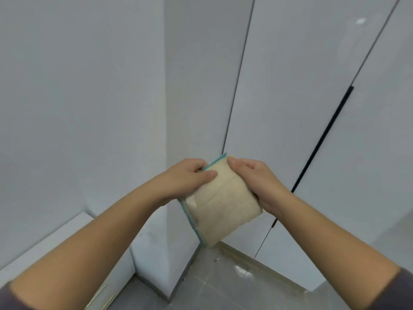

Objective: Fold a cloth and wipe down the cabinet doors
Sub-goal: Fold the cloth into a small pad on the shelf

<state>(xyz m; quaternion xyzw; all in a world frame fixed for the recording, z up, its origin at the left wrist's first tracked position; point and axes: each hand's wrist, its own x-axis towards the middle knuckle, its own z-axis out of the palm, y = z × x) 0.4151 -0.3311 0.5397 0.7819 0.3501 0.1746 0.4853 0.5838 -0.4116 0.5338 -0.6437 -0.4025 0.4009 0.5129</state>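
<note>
The cloth, cream with a teal hem, is folded into a thick pad and held in the air between both hands, in front of the white doors and above the floor; nothing else bears it. The left hand pinches the top left edge by the hem, thumb flat across the face and fingers curled behind. The right hand grips the top right side, fingers curled over the fold. The folding looks nearly done and no door has been wiped yet, as far as I can judge. The lower half of the pad hangs free below both grips, and a loose flap shows near the left side, so the layers could fall open if either hand lets go before the other has closed round the whole stack. A grip kept at the top edge alone would likely let the pad bunch or peel apart when pressed against a door. The doors are glossy, so a half-opened cloth may skid and leave streaks. The black handle running down one door edge could catch the hem on a pass.
</note>
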